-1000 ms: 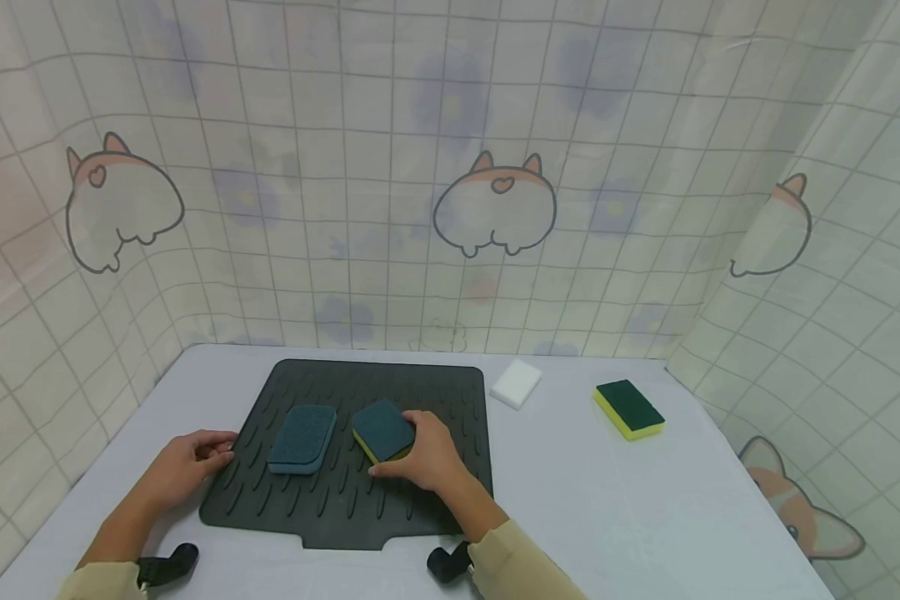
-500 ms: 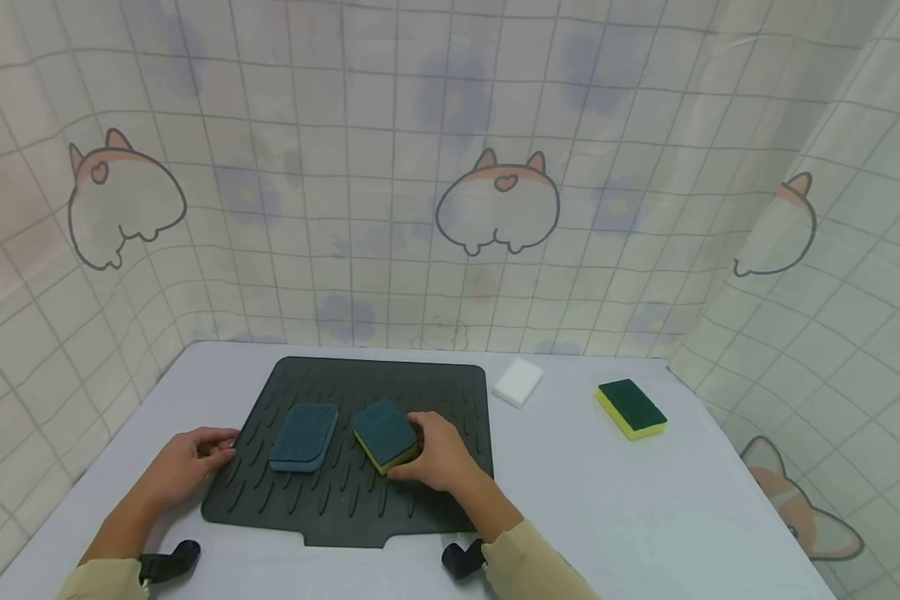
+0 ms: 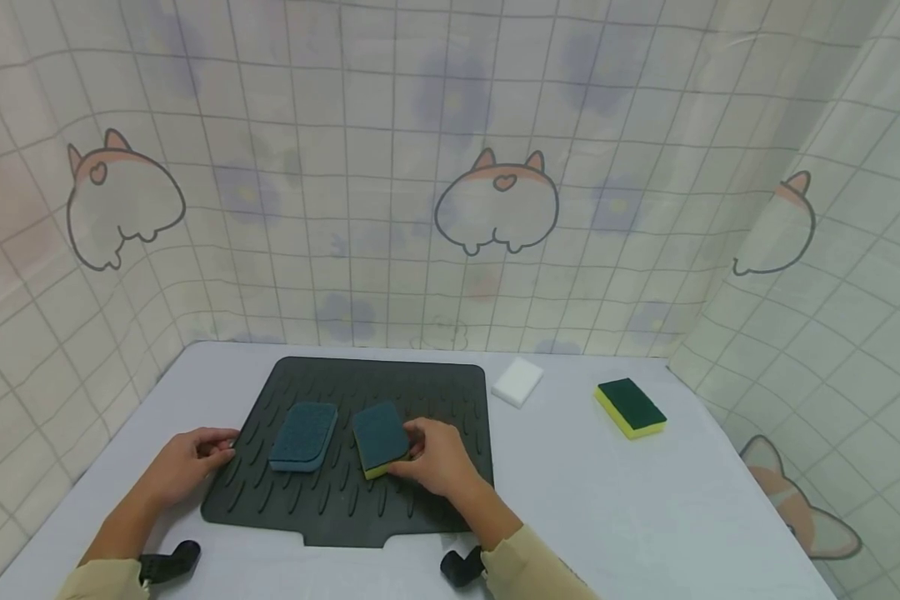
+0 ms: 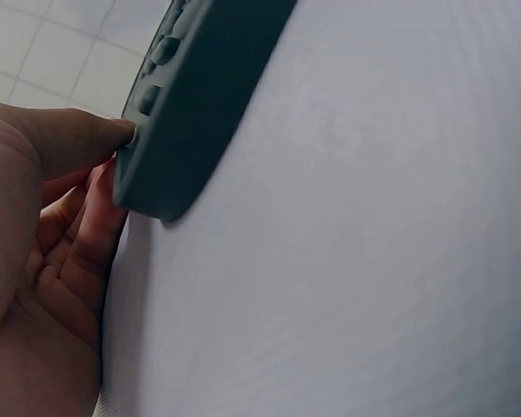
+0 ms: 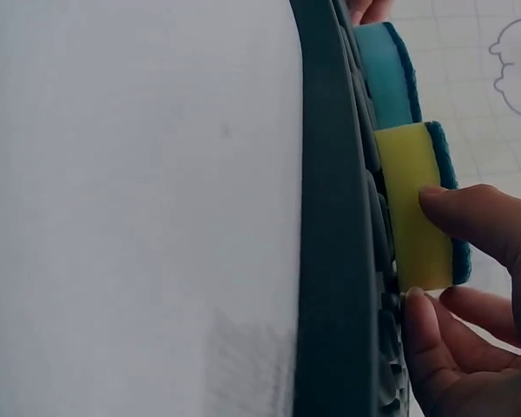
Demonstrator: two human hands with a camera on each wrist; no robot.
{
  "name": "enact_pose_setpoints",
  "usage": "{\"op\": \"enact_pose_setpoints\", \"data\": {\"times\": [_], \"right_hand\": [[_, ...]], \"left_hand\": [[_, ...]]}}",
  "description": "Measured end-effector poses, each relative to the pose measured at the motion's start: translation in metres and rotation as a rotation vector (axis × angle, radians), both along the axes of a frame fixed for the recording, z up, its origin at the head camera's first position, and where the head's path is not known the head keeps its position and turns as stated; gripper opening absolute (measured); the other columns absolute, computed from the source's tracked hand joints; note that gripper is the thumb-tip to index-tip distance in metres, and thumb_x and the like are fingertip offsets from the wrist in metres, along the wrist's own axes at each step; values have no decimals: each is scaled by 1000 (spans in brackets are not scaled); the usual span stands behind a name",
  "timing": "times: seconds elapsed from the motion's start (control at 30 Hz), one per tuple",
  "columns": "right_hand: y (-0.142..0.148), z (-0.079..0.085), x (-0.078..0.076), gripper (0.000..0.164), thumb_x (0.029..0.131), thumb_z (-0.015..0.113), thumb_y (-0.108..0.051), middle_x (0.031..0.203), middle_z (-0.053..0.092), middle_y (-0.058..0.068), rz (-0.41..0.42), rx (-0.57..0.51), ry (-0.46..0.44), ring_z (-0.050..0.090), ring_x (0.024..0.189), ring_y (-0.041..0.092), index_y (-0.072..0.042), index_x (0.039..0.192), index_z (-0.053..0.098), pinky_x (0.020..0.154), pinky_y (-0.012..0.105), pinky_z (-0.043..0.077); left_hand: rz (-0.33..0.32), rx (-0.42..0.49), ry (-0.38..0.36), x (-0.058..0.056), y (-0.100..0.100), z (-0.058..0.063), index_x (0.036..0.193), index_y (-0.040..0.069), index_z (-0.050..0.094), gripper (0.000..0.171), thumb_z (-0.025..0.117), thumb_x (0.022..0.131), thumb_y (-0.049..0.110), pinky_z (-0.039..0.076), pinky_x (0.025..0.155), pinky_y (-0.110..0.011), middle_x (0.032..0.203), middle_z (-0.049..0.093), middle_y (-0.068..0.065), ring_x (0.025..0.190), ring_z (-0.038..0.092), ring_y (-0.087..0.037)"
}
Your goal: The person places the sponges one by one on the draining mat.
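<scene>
A dark drying mat with raised ridges lies flat on the table. My left hand pinches its left edge; in the left wrist view the thumb presses on the mat's top, by the rim, with the other fingers curled beside it. On the mat's middle lies a yellow sponge with a dark blue-green scouring face upward. My right hand holds this sponge, the thumb on its yellow side and fingers at its right end. To its left, apart in the head view, rests a blue sponge.
A white sponge block lies just right of the mat. Farther right on the white table is a yellow sponge with a dark green top. A patterned curtain stands behind the table and at both sides.
My right hand has turned the yellow and blue-green sponge on the mat so that it sits straighter, shifting slightly right along with its forearm. My left hand and the blue sponge keep their places.
</scene>
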State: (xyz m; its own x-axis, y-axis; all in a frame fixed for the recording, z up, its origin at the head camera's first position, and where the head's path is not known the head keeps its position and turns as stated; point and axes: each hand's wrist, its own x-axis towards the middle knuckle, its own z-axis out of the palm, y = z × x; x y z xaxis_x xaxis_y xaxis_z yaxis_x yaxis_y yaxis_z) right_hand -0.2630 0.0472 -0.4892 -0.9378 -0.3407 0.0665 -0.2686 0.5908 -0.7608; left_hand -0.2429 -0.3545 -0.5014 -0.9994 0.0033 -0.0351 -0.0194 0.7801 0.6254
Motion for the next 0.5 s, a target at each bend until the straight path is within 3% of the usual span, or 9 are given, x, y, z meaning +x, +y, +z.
{"op": "enact_pose_setpoints", "data": {"times": [0.5], "right_hand": [[-8, 0, 7, 55, 80, 89, -23, 99, 73, 6, -46, -79, -39, 66, 85, 11, 1, 124, 67, 75, 29, 58]], "left_hand": [[12, 3, -1, 0, 1, -1, 134, -8, 60, 43, 65, 100, 16, 47, 69, -28, 101, 65, -9, 90, 56, -20]]}}
